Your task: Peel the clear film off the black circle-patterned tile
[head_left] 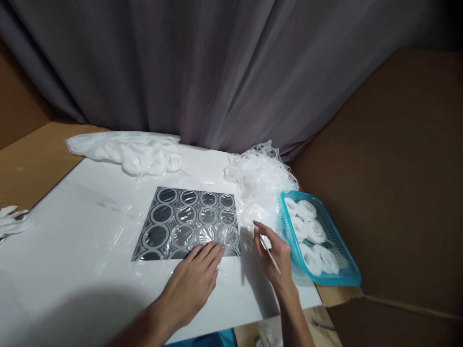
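A dark rectangular board (185, 212) lies on the white tabletop, covered with rows of pale rings under shiny, wrinkled clear film. My left hand (195, 279) rests on its near edge, palm down, with the fingers stretched flat and close together over the film. To the right of the board, my right hand (275, 255) is closed around a thin, pale, stick-like tool (269, 253). The tool slants up and to the left; its tip is too small to make out. Between the right hand and the board, the hand's shadow falls on the table.
A blue plastic basket (352, 277) at the right holds several white ring bundles (314, 231). Behind it sits a heap of clear cut-out film (262, 168). A pile of white film (141, 152) lies at the back left, white strips (12, 221) at far left. A grey curtain (202, 72) hangs behind.
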The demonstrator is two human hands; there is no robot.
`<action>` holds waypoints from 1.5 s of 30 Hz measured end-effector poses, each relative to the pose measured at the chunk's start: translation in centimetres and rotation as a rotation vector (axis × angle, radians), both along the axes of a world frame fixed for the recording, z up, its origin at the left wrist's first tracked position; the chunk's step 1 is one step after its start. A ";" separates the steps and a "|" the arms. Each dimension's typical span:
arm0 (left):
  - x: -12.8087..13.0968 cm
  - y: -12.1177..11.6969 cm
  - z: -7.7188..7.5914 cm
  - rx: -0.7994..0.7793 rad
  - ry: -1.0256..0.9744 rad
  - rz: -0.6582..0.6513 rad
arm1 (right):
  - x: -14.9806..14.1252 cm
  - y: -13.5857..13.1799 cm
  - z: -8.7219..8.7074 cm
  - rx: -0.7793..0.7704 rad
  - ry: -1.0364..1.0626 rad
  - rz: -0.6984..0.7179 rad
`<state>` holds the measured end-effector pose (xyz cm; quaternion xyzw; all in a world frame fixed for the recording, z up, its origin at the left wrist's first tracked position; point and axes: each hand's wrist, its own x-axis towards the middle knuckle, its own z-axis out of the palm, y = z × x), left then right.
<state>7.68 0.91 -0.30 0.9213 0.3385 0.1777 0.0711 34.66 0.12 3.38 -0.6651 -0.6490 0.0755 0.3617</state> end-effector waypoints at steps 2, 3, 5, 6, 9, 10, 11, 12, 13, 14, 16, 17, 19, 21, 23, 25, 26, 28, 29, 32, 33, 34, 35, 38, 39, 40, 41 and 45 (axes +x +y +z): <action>0.0 0.0 0.0 -0.009 -0.011 -0.003 | -0.3 0.1 1.2 -0.109 0.088 0.081; 0.0 0.0 0.0 -0.012 -0.018 -0.002 | -0.7 -0.1 1.5 -0.149 0.117 0.143; 0.0 0.1 0.0 -0.025 -0.028 0.003 | -1.8 -0.5 1.3 -0.200 0.151 0.255; -0.1 0.1 0.0 -0.034 -0.031 0.003 | -2.3 -0.8 0.8 -0.214 0.162 0.291; -0.2 0.2 0.0 -0.065 -0.036 -0.005 | -3.4 -1.6 -1.1 -0.223 0.197 0.300; -0.2 0.2 0.0 -0.075 -0.036 -0.010 | -3.6 -1.8 -1.6 -0.220 0.207 0.286; -0.2 0.2 0.0 -0.084 -0.036 -0.013 | -3.6 -1.9 -2.0 -0.213 0.212 0.275; -0.2 0.3 0.0 -0.092 -0.035 -0.016 | -3.6 -2.0 -2.2 -0.206 0.209 0.272; -0.2 0.3 0.0 -0.100 -0.033 -0.016 | -3.6 -2.0 -2.2 -0.201 0.201 0.279; -0.2 0.3 0.0 -0.106 -0.032 -0.014 | -3.5 -1.9 -2.2 -0.198 0.188 0.292; -0.1 0.4 0.0 -0.115 -0.028 -0.011 | -3.2 -1.8 -1.8 -0.191 0.159 0.323; -0.1 0.4 0.0 -0.119 -0.026 -0.009 | -3.1 -1.7 -1.6 -0.189 0.142 0.337; -0.1 0.4 0.2 -0.129 -0.022 -0.008 | -3.1 -1.5 -1.5 -0.180 0.089 0.351; -0.1 0.4 0.4 -0.139 -0.018 -0.007 | -3.3 -1.5 -1.7 -0.134 -0.014 0.360; -0.1 0.4 0.6 -0.147 -0.020 -0.001 | -3.8 -1.6 -2.3 -0.059 -0.165 0.382; -0.2 0.4 0.7 -0.153 -0.025 0.009 | -4.3 -1.8 -2.8 0.001 -0.299 0.404; -0.2 0.3 0.7 -0.155 -0.028 0.014 | -4.4 -1.9 -3.0 0.009 -0.339 0.399; -0.3 0.3 0.7 -0.156 -0.031 0.019 | -4.2 -1.9 -3.1 -0.008 -0.360 0.342; -0.3 0.2 0.8 -0.157 -0.031 0.019 | -3.8 -1.8 -2.9 -0.013 -0.348 0.294; -0.5 0.2 0.8 -0.168 -0.034 0.017 | -2.2 -1.2 -1.9 -0.026 -0.226 0.125; -0.5 0.2 0.8 -0.173 -0.035 0.017 | -1.9 -0.9 -1.4 -0.045 -0.159 0.091; -0.5 0.2 0.8 -0.175 -0.037 0.019 | -1.7 -0.8 -0.9 -0.077 -0.085 0.078; -0.5 0.2 0.8 -0.176 -0.037 0.021 | -1.7 -0.6 -0.4 -0.119 -0.011 0.085; -0.5 0.1 0.7 -0.169 -0.025 0.021 | -2.7 -0.7 0.2 -0.237 0.137 0.177; -0.5 0.1 0.6 -0.164 -0.019 0.020 | -3.1 -0.8 0.1 -0.257 0.158 0.208; -0.4 0.1 0.5 -0.157 -0.013 0.018 | -3.6 -0.9 -0.1 -0.266 0.168 0.231; -0.4 0.1 0.4 -0.147 -0.009 0.016 | -3.9 -1.1 -0.4 -0.267 0.172 0.248; -0.3 0.1 0.0 -0.109 0.003 0.012 | -4.2 -1.6 -1.4 -0.254 0.184 0.261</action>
